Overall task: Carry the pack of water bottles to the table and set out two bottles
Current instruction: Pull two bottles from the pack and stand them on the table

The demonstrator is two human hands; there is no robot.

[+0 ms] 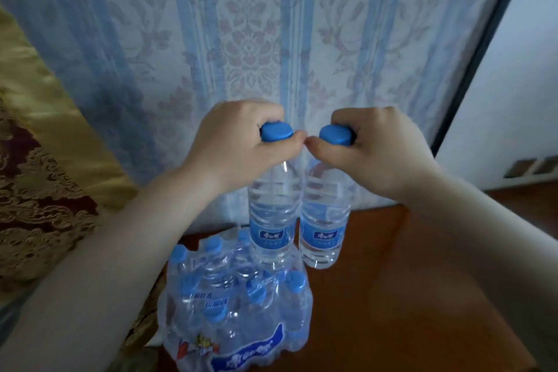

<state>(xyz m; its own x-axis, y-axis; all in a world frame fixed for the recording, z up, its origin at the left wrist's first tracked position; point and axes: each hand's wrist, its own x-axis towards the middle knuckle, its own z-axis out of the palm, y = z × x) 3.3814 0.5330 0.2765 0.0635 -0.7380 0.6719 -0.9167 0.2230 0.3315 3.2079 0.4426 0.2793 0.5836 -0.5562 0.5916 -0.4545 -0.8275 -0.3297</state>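
Bottles (274, 208) upright, caps (276, 131) skyward.

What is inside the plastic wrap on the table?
The plastic wrap holds water bottles with blue caps; several caps show through the top. How many bottles are left can't be counted, because the printed wrap hides the lower ones.

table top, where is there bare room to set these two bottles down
Bare wood lies right of the pack and in front of the right bottle, out to the table edge. The left side is crowded: the pack fills it, and the left bottle hangs right behind it.
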